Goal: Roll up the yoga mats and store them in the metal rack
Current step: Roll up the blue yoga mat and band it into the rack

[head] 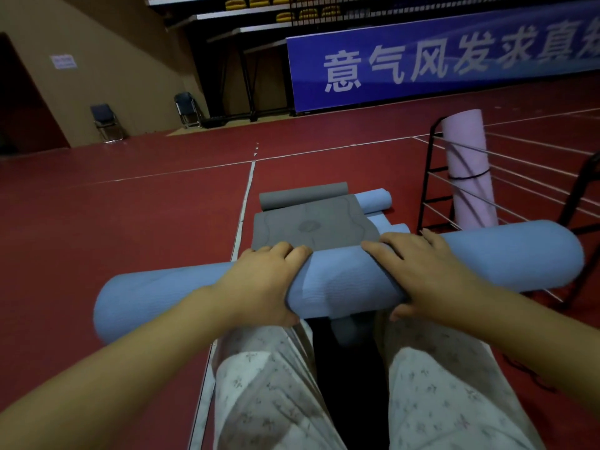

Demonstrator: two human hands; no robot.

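Blue rolled mat (341,280) under both hands (263,284)

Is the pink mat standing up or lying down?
Standing up. The pink mat is rolled and upright inside the metal rack, its top above the rails, with a dark strap around its middle.

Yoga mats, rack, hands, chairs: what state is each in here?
Blue mat: rolled, held off the floor.
Left hand: gripping it.
Right hand: gripping it.
Grey mat: partly unrolled on floor.
Pink mat: rolled, upright in the metal rack.
Chairs: unfolded.
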